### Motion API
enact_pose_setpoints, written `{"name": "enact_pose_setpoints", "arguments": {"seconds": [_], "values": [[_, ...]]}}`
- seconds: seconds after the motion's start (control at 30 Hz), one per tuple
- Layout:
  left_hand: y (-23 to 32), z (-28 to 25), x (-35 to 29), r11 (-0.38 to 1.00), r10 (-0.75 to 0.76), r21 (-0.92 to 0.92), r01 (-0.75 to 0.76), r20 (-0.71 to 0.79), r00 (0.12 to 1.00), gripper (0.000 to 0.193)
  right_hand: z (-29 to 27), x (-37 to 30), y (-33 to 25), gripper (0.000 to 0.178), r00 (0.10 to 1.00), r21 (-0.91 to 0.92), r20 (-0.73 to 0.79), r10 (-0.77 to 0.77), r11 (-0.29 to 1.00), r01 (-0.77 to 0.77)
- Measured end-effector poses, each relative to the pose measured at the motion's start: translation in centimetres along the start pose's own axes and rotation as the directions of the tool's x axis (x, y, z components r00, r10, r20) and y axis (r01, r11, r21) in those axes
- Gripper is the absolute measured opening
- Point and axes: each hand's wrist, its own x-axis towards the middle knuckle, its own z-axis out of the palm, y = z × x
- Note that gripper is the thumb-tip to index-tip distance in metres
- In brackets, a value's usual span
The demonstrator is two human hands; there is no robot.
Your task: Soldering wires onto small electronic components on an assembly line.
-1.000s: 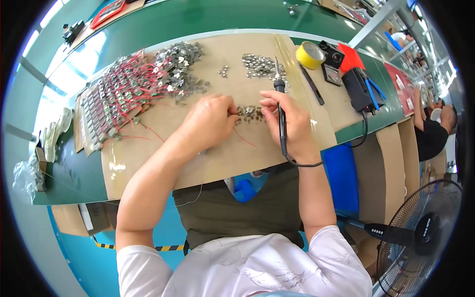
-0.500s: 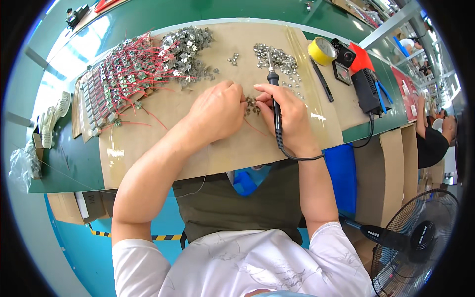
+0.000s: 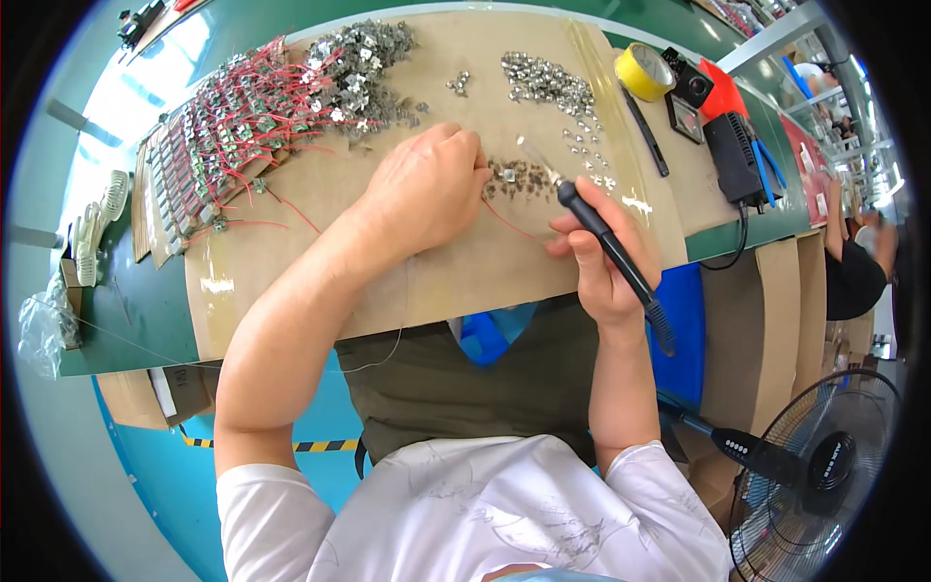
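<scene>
My left hand is closed in a pinch at the middle of the brown work sheet. A red wire runs out from its fingertips; whatever else they hold is hidden. A thin thread-like wire hangs from beneath this hand over the table edge. To the right, my right hand grips a black-handled soldering iron, tilted with its tip up and left. Between the hands lie dark brown bits, with a small square metal piece among them.
Small silver metal parts are heaped at the back. At the far left lie many boards with red wires and a grey pile of parts. Yellow tape, a black pen-like tool and a black box stand right. A fan is nearby.
My right hand has drawn back to the right and nearer, tilting the soldering iron from upright to leftward. The brown bits and the square metal piece have come into view. My left hand stays pinched.
</scene>
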Motion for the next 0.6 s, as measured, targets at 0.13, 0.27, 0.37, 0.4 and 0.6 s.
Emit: {"name": "enact_pose_setpoints", "arguments": {"seconds": [0.13,0.27,0.37,0.4,0.6], "values": [[0.17,0.08,0.22,1.000,-0.007,0.004,0.007,0.007,1.000,0.018,0.22,-0.91,-0.41,0.021,0.986,0.017,-0.037,0.161,0.987,-0.161],[0.18,0.01,0.29,1.000,-0.015,-0.001,0.015,0.000,1.000,0.018,0.28,-0.41,0.04,0.019,0.989,-0.032,-0.007,0.150,0.988,-0.150],[0.18,0.04,0.32,1.000,-0.013,0.002,0.013,0.000,1.000,0.018,0.42,-0.18,0.00,0.019,0.986,-0.017,-0.018,0.164,0.986,-0.165],[0.16,0.03,0.32,1.000,-0.008,0.003,0.008,-0.004,1.000,0.018,0.42,-0.14,-0.03,0.019,0.986,-0.016,-0.019,0.165,0.986,-0.165],[0.11,0.01,0.39,1.000,-0.001,0.013,0.001,0.000,1.000,0.018,0.33,-0.20,-0.02,0.019,0.975,0.001,-0.012,0.222,0.975,-0.222]]}}
